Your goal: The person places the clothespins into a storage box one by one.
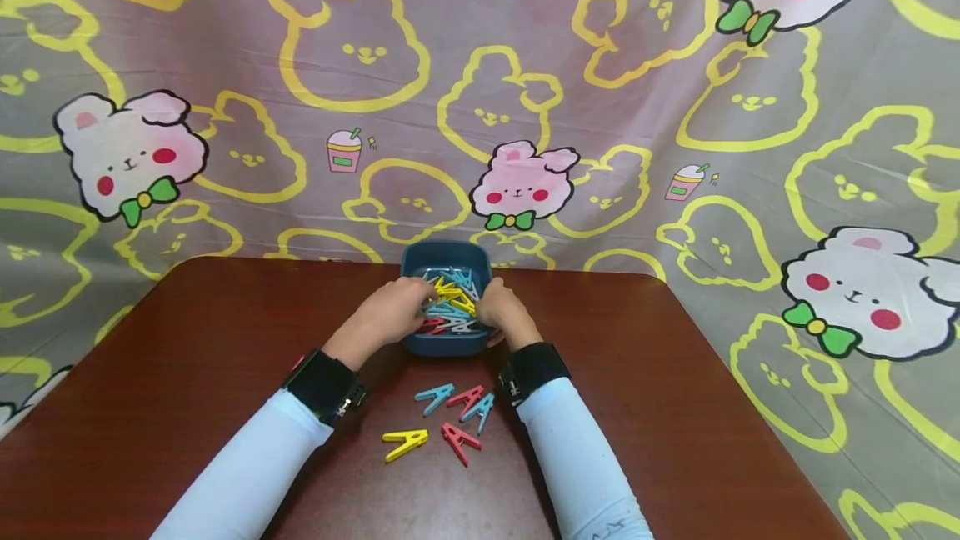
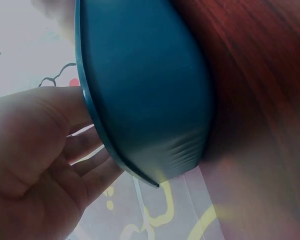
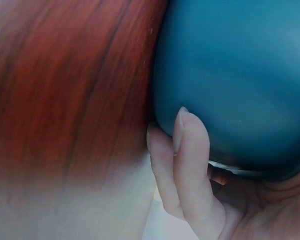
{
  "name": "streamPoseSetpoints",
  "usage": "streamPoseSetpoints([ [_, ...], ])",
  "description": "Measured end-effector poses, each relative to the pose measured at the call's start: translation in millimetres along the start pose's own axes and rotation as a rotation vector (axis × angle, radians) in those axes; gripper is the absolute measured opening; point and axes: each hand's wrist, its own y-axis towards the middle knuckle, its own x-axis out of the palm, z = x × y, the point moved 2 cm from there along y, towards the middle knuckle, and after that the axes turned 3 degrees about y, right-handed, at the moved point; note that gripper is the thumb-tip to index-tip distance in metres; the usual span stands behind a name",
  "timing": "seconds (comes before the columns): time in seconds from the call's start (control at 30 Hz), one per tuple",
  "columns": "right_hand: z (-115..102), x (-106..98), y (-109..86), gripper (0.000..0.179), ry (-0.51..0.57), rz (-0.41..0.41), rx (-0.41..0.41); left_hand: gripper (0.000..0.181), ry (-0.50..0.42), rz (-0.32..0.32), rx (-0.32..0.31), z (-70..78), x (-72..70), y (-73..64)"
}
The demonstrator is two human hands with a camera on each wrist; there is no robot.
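Observation:
A dark blue plastic bin (image 1: 446,346) stands on the table and holds many clothespins (image 1: 450,294) in yellow, blue, red and white. My left hand (image 1: 393,309) reaches over the bin's left rim. In the left wrist view its fingers (image 2: 92,165) pass behind the rim, and the bin wall hides their tips, so whether they pinch a clothespin is unclear. On the right side, my right hand (image 1: 506,311) grips the bin by its rim. The right wrist view shows fingers (image 3: 192,160) bent against the outer wall, low down near the tabletop.
Loose on the brown table (image 1: 225,373), nearer to me, lie several clothespins: a yellow one (image 1: 406,442), two red, including one red clothespin (image 1: 460,442), and two blue, including one blue clothespin (image 1: 435,396). A patterned curtain (image 1: 615,107) hangs behind the table's far edge.

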Motion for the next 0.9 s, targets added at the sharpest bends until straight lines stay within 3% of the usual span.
streamPoseSetpoints([
  [0.9, 2.1, 0.6, -2.2, 0.074, 0.011, 0.01, -0.032, 0.041, -0.055, -0.027, -0.013, 0.1, -3.2, -1.7],
])
